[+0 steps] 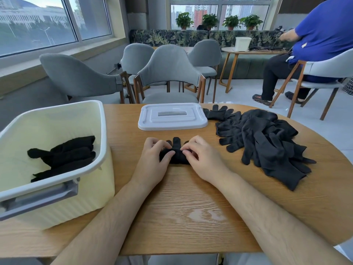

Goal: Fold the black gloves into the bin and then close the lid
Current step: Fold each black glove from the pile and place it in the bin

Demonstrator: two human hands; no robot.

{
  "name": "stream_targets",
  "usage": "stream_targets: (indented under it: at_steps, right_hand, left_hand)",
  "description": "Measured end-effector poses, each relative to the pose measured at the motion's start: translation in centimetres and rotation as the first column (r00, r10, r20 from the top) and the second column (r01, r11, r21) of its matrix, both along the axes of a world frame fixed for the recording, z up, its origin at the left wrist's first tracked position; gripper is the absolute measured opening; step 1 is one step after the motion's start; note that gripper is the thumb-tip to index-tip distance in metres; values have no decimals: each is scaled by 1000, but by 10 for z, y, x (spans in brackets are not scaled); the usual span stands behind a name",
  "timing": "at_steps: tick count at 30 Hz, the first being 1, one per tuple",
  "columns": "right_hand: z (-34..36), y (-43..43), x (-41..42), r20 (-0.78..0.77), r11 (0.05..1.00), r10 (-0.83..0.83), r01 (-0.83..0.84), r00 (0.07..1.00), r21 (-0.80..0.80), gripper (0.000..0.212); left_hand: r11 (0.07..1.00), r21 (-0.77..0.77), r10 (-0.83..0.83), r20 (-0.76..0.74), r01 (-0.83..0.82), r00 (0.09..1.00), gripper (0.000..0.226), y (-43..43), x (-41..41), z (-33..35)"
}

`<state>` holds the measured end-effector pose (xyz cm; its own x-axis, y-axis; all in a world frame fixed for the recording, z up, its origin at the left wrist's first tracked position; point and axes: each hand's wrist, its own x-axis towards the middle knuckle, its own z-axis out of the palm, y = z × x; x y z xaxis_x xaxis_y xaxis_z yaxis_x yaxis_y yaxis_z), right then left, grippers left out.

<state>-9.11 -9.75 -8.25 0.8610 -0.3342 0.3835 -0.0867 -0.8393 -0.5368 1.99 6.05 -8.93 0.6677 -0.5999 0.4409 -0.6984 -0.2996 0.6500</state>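
While the left hand and right hand met at the middle of the worktop, one black glove lay bunched between them, with a couple of its fingertips poking out toward the far side. The left hand had its fingers curled over the glove's left part and its thumb pressed into the fabric. The right hand was also curled, with its fingertips pinching the glove's right edge. Both bare forearms lay low over the wood.

The cream bin stood open at the left edge of the worktop, grey handle facing near, and folded gloves were stacked inside it. The white lid lay flat on the worktop beyond the hands, apart from the bin. A pile of unfolded gloves was heaped to the right of the lid and the hands, touching neither hand.

Grey chairs stood past the far edge. A person in blue sat at the right by a round table carrying a white basket. Potted plants lined the window sill.
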Motion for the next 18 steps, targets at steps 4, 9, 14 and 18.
stream_targets:
  at_steps: [4, 9, 14, 18]
  right_hand:
    - [1, 1, -3, -39, 999, -15, 14, 999, -40, 27]
    - [0, 0, -16, -160, 999, 26, -30, 987, -20, 48]
    - [0, 2, -11, -169, 997, 38, -49, 985, -61, 45]
    - [-3, 1, -11, -97, 995, 42, -51, 994, -91, 37]
  left_hand:
    - [996, 62, 61, 145, -71, 987, 16, 3, -5, 1]
    - [961, 272, -93, 176, 43, 980, 47, 18, -8, -3]
    - [968, 238, -114, 112, 85, 987, 47, 14, -6, 0]
    - [977, 178, -136, 90, 119, 987, 37, 18, -6, 2]
